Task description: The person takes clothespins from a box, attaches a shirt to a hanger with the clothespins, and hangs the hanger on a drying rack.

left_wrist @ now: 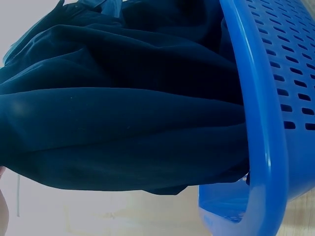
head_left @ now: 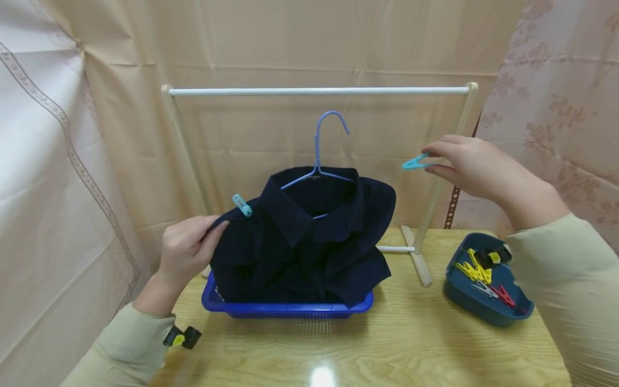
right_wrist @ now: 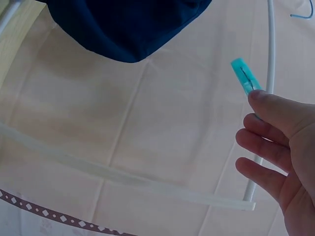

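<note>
Evidently, pegging the dark shirt (head_left: 295,269) on its hanger (head_left: 317,145) is the step in hand. The shirt is bunched in and above the blue basket (head_left: 290,309) on the desk (head_left: 251,352), with the hook rising free from the collar. The left hand (head_left: 189,250) pinches the sleeve side near a peg (head_left: 242,205) fastened at that shoulder. The right hand (head_left: 466,164) grasps another peg (head_left: 415,163) between thumb and fingers, well apart from the cloth. To do this well, I would steady the shirt with light left fingers, smooth the other shoulder, where no peg shows, and squeeze the peg's tails before pushing it squarely over cloth and hanger arm together. Nipping fabric alone would probably let the shirt slip.
</note>
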The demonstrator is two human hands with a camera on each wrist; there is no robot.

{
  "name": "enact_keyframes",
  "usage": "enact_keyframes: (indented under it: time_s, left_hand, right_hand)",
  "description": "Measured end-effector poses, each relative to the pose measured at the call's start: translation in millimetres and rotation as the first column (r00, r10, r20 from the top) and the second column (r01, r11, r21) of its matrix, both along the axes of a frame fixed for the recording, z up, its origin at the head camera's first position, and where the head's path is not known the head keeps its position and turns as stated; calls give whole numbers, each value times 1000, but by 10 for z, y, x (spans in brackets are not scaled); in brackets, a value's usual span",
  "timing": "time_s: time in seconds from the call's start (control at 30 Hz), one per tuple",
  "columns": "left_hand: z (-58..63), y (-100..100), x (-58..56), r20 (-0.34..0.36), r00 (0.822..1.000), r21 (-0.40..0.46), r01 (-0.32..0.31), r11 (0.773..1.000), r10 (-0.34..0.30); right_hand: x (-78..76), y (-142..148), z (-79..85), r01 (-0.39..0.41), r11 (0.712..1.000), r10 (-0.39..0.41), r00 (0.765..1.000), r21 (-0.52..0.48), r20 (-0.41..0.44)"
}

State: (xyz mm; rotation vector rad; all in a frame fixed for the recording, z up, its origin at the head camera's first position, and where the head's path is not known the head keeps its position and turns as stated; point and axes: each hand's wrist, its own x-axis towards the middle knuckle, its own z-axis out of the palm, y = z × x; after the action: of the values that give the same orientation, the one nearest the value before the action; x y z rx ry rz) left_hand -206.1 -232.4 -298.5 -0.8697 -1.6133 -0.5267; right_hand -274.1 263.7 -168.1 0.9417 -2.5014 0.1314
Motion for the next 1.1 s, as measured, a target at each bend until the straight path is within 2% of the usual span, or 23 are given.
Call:
enact_keyframes:
  time_s: [0.3, 0.53, 0.8, 1.1]
  left_hand:
    - [9, 4, -5, -7, 1000, -7, -1, 1000, 1]
    - [8, 7, 0, -7, 1000, -16, -3, 1000, 3]
    - [-3, 23, -3, -3, 1000, -30, 13, 999, -13]
    - [4, 35, 4, -6, 1000, -29, 17, 999, -17]
  right_hand:
    - [-68, -143, -6, -59, 996, 61, 998, 63, -31]
    - [-114, -211, -36, -66, 992, 70, 997, 107, -37]
    - [-144, -264, -67, -127, 983, 136, 989, 136, -55]
    - [-204, -329, -93, -134, 971, 147, 988, 196, -55]
